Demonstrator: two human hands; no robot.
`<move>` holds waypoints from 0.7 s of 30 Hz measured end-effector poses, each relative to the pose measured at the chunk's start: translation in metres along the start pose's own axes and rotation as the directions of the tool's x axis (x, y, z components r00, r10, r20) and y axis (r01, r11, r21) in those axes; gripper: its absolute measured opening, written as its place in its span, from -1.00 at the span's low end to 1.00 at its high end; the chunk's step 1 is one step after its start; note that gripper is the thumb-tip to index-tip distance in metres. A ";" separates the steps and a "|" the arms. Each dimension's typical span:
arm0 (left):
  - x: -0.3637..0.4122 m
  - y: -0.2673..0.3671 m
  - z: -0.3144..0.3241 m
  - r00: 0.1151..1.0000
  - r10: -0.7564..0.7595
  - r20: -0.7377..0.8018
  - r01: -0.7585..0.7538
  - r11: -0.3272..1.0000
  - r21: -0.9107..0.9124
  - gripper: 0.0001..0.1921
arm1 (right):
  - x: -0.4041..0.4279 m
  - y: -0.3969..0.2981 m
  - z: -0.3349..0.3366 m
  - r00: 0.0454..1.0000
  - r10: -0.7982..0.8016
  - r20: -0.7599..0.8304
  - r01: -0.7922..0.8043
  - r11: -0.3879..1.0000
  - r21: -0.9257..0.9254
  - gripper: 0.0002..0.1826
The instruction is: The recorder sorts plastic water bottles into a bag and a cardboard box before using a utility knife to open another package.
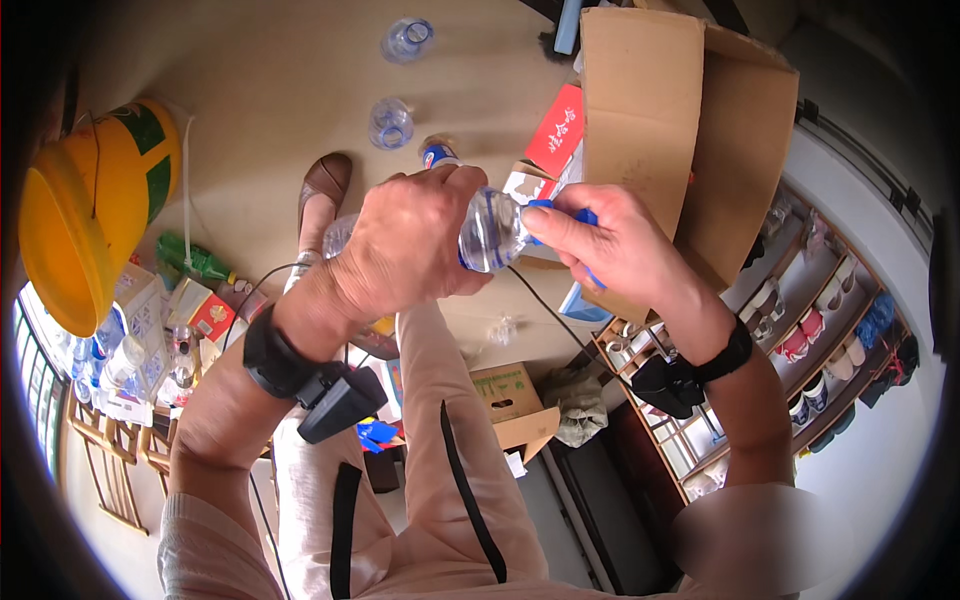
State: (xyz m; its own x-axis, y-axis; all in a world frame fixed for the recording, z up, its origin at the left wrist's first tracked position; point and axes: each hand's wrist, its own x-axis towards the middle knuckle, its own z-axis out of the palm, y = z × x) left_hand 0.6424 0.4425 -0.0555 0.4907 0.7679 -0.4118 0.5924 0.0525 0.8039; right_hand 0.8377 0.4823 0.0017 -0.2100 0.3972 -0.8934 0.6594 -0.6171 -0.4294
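My left hand [409, 232] grips a clear plastic bottle [491, 229] lying sideways above the floor, its tapered neck toward the right. My right hand [611, 232] is closed at the neck end, with its thumb on a blue plastic piece [538, 217]. More blue shows between and below the right fingers; I cannot tell whether it is a cap or a tool handle. Just beyond my left knuckles is a bottle with a blue label [441, 155], partly hidden. Clear plastic [339, 236] also shows left of the left hand; which bottle it belongs to is unclear.
Two clear bottles [406, 39] [391, 124] are on the floor ahead. A large open cardboard box [641, 112] and a red carton [556, 129] stand right. A yellow bucket [101, 217] tilts at left above a green bottle [193, 256]. A shoe rack [814, 300] is at far right.
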 end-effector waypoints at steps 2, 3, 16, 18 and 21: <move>-0.003 -0.005 0.006 0.998 0.029 -0.049 -0.028 0.999 0.034 -0.30 | 0.003 0.001 0.004 0.984 0.147 0.100 -0.154 0.986 0.071 -0.57; -0.004 -0.008 0.007 0.992 0.067 -0.103 -0.061 0.996 0.062 -0.30 | 0.002 0.001 0.006 0.979 0.173 0.112 -0.188 0.972 0.143 -0.57; 0.005 -0.018 -0.010 0.948 0.139 0.285 0.037 0.843 -0.536 -0.34 | -0.018 0.005 0.010 0.736 -0.673 0.080 0.592 0.580 -0.559 -0.55; 0.004 -0.016 -0.010 0.958 0.115 0.264 0.025 0.878 -0.477 -0.35 | -0.018 0.008 0.013 0.730 -0.681 0.063 0.597 0.591 -0.543 -0.58; -0.002 -0.020 0.000 0.971 0.121 0.205 -0.051 0.948 -0.314 -0.35 | -0.018 0.013 0.018 0.800 -0.590 0.110 0.557 0.662 -0.502 -0.66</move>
State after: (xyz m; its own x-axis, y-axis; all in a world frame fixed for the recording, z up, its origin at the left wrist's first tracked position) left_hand 0.6297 0.4400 -0.0702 0.6793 0.6210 -0.3909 0.3356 0.2109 0.9181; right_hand 0.8369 0.4545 0.0094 -0.6364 0.6072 -0.4757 0.6817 0.1541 -0.7152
